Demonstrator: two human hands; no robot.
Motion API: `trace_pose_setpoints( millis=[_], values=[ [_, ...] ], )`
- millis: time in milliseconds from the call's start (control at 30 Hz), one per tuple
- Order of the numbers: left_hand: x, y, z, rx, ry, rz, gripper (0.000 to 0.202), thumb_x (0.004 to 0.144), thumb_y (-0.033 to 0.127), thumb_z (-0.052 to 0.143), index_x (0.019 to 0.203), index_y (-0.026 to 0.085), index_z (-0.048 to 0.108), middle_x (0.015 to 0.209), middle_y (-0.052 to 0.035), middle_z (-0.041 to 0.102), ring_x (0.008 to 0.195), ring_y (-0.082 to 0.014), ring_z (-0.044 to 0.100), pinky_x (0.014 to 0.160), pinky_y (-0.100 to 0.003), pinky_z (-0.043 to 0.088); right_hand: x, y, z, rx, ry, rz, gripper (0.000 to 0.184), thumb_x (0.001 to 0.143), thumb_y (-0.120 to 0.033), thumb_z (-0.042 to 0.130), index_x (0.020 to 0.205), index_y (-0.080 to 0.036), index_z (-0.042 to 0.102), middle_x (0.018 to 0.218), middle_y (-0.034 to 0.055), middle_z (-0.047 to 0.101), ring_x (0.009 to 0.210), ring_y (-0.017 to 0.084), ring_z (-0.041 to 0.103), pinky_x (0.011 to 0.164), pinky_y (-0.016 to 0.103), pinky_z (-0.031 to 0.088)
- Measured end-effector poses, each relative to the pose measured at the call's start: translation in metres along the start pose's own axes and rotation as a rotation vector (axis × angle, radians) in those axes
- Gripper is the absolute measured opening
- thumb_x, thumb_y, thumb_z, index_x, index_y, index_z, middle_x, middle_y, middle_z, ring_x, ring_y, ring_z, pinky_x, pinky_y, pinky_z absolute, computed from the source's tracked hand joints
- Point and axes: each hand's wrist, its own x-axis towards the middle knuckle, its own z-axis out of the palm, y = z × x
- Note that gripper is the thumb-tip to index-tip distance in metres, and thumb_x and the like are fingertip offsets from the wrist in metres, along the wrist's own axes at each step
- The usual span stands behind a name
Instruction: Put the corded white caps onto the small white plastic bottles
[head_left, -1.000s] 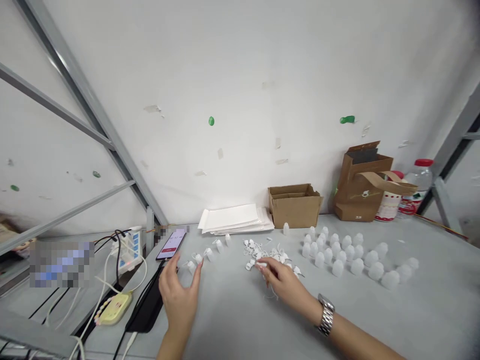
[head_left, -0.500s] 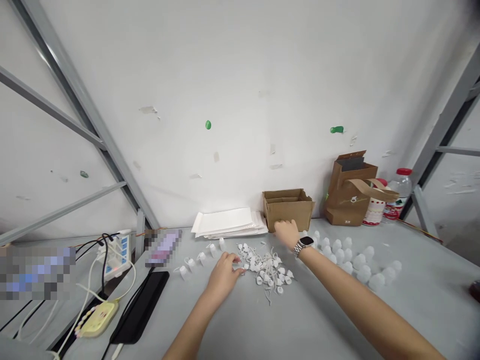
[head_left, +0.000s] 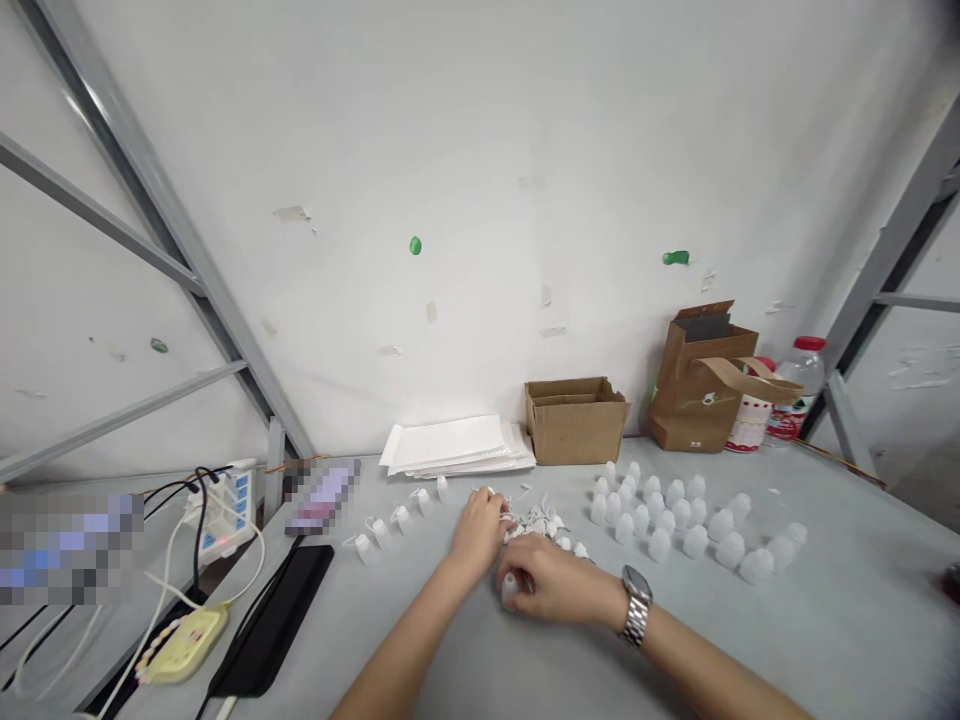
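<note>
Low in the centre of the frame, the right hand has its grip clamped on a small frosted bottle, over the grey desk. Just left of it, the left hand reaches to the edge of a pile of white corded caps; I cannot tell whether its grip is closed on one. Loose bottles cluster at lower right; corded bottles line up left of centre.
</note>
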Motion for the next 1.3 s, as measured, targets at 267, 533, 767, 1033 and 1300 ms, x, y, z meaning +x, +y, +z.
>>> trace_pose_setpoints(
  millis=[267,533,767,1033,1300],
  values=[
    [0.000,-0.010,0.002,-0.256,0.152,-0.037,0.002,0.066,0.017,0.058,0.065,0.019,0.057,0.078,-0.0027,0.058,0.085,-0.0195,0.049,0.079,-0.032,0.036,-0.004,-0.004,0.020,0.079,0.134,0.075,0.015,0.072,-0.018,0.060,0.087,-0.019,0.056,0.093,0.0049,0.054,0.086,0.017,0.049,0.078,0.029,0.040],
    [0.002,-0.017,-0.008,-0.540,0.266,-0.154,0.018,0.071,0.024,0.052,0.087,0.019,0.058,0.071,-0.0016,0.064,0.072,-0.0171,0.059,0.071,-0.030,0.040,-0.001,0.010,0.015,0.560,0.508,0.294,0.019,0.085,-0.036,0.042,0.095,-0.020,0.044,0.076,-0.0002,0.053,0.066,0.014,0.053,0.061,0.025,0.042],
    [0.006,-0.024,-0.010,-0.772,0.302,-0.163,0.018,0.066,0.028,0.057,0.074,0.016,0.066,0.082,-0.0078,0.069,0.079,-0.0200,0.061,0.075,-0.032,0.044,0.004,0.028,0.009,0.512,0.652,0.404,0.031,0.077,-0.041,0.051,0.097,-0.017,0.056,0.083,0.0038,0.057,0.071,0.016,0.052,0.065,0.027,0.042],
    [0.003,-0.022,-0.016,-0.751,0.389,-0.132,0.020,0.070,0.032,0.054,0.078,0.017,0.066,0.083,-0.0065,0.068,0.083,-0.0198,0.060,0.082,-0.035,0.043,0.004,0.026,0.012,0.469,0.609,0.449,0.028,0.075,-0.041,0.051,0.080,-0.016,0.059,0.060,-0.0028,0.050,0.055,0.012,0.043,0.051,0.022,0.034],
    [-0.001,-0.023,-0.018,-0.475,0.328,-0.069,0.014,0.070,0.026,0.053,0.071,0.022,0.067,0.078,-0.0033,0.068,0.079,-0.0205,0.060,0.079,-0.035,0.042,0.005,0.032,0.016,0.397,0.595,0.484,0.027,0.076,-0.042,0.050,0.080,-0.016,0.058,0.058,-0.0042,0.046,0.053,0.011,0.041,0.050,0.021,0.032]
  ],
)
